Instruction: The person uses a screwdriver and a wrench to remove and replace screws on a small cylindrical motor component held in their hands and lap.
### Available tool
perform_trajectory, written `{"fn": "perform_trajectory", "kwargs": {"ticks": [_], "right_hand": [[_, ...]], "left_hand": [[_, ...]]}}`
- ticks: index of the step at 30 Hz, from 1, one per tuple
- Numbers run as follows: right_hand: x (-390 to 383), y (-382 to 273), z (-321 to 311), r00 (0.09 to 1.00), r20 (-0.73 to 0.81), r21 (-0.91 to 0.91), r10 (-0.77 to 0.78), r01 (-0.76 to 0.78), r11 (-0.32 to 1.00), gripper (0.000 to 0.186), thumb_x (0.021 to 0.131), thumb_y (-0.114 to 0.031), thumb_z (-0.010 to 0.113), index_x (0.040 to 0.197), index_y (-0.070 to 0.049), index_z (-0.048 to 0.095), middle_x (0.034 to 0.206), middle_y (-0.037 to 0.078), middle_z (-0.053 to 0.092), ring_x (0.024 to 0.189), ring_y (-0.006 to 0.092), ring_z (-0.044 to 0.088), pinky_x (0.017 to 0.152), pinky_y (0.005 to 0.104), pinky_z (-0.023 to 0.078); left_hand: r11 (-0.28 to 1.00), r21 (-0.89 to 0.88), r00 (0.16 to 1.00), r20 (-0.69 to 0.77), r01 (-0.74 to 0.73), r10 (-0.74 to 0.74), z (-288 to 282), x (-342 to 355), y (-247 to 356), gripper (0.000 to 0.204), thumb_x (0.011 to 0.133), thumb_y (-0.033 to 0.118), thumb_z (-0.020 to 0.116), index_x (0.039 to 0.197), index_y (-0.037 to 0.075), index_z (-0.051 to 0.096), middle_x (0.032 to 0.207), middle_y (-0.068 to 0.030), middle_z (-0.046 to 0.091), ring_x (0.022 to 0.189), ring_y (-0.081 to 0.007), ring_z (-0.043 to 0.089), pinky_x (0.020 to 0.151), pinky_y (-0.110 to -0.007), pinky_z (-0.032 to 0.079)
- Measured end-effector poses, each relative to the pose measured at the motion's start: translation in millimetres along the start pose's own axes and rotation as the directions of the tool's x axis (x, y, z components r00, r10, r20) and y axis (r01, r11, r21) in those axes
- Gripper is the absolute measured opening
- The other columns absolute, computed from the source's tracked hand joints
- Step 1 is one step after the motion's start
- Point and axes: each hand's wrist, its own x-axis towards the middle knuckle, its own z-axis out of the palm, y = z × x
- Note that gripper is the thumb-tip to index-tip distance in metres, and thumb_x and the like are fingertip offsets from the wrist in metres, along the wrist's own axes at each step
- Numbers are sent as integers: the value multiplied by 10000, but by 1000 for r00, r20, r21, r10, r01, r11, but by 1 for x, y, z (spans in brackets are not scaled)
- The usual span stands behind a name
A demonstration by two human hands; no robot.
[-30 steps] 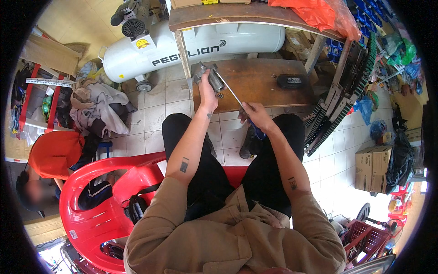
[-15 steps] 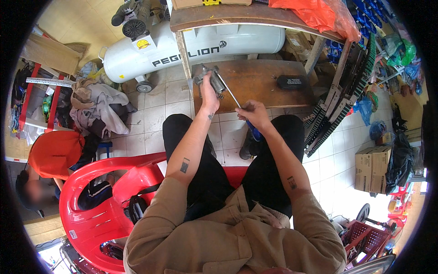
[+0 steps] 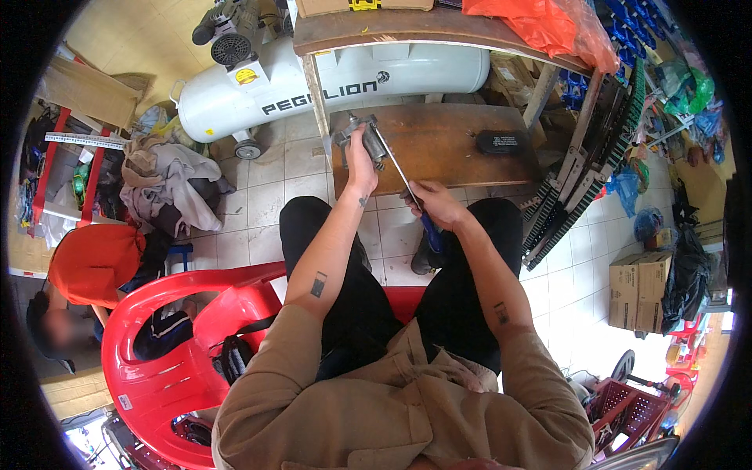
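Showing more of its handle than half a second ago, the blue-handled tool slants through my right hand, which sits slightly lower in my view. My left hand is in nearly the same place as before. The grey metal part lies within my left hand, its body jutting out to the right of the fingers, above the low wooden shelf. I have that hand closed around the part. My right hand's fingers are curled onto the tool by the handle's upper end; its shaft runs up alongside the part, and I cannot tell whether the tip touches it.
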Motion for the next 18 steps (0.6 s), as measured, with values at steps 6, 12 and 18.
{"fn": "perform_trajectory", "kwargs": {"ticks": [6, 12, 18], "right_hand": [[-7, -7, 2, 998, -54, -50, -40, 37, 998, 311, 980, -307, 568, 1025, 1, 570, 824, 75, 606, 612, 142, 525, 534, 280, 433], [-2, -4, 5, 992, -48, -160, -114, 105, 982, 336, 971, -334, 580, 1022, -9, 512, 825, 87, 612, 561, 129, 492, 448, 242, 375], [-1, -5, -5, 999, -10, 32, 38, -37, 999, 347, 1029, -331, 441, 1041, -3, 555, 818, 74, 598, 630, 110, 493, 515, 246, 397]], "left_hand": [[1000, -17, 1000, -9, -12, 12, 0, 0, -1, 288, 941, 380, 507, 1004, 110, 587, 788, -21, 608, 658, -149, 615, 599, -328, 524], [1000, -11, 999, -46, -9, 9, -7, 10, -11, 295, 929, 396, 521, 985, 113, 584, 758, -25, 613, 648, -154, 618, 593, -323, 523], [1000, 1, 1000, -4, 4, -4, -4, 5, -7, 298, 929, 398, 518, 972, 110, 580, 739, -26, 612, 639, -158, 618, 589, -320, 537]]}}
